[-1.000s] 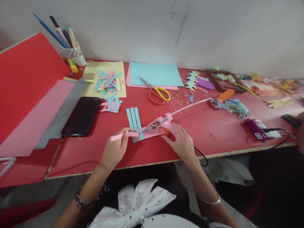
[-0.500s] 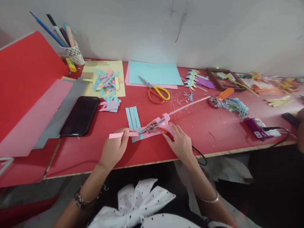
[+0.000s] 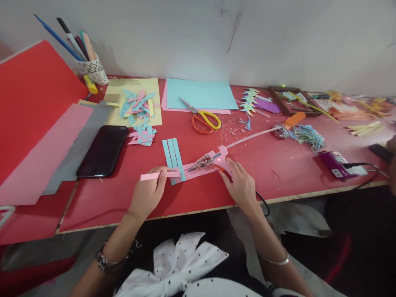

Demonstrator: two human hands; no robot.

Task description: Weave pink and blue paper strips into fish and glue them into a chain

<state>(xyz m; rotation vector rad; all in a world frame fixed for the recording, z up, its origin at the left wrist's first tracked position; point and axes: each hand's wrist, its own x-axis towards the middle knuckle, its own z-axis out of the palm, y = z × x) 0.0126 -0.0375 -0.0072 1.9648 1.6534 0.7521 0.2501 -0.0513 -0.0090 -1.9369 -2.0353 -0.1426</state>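
Observation:
My left hand (image 3: 150, 189) pinches a pink paper strip (image 3: 150, 176) between thumb and fingers. The strip's right end lies over several blue paper strips (image 3: 173, 152) crossed with pink strips (image 3: 202, 175) on the red table. My right hand (image 3: 240, 181) is wrapped round the handle of a pink hot glue gun (image 3: 222, 156) with an orange trigger and a glowing red light. Its metal nozzle points left, a short way from the woven strips. A long clear glue stick (image 3: 252, 137) sticks out of the back of the gun.
A black phone (image 3: 102, 151) lies left of my hands. Scissors (image 3: 204, 119) rest partly on blue paper (image 3: 202, 93) beyond them. Paper scraps (image 3: 138, 106) cover a yellow sheet. A purple box with a plug (image 3: 337, 165) and a tassel bundle (image 3: 307, 137) are at the right.
My right hand has drawn the glue gun to the right, so its nozzle is now apart from the crossed strips. My left hand keeps the pink strip in nearly the same place.

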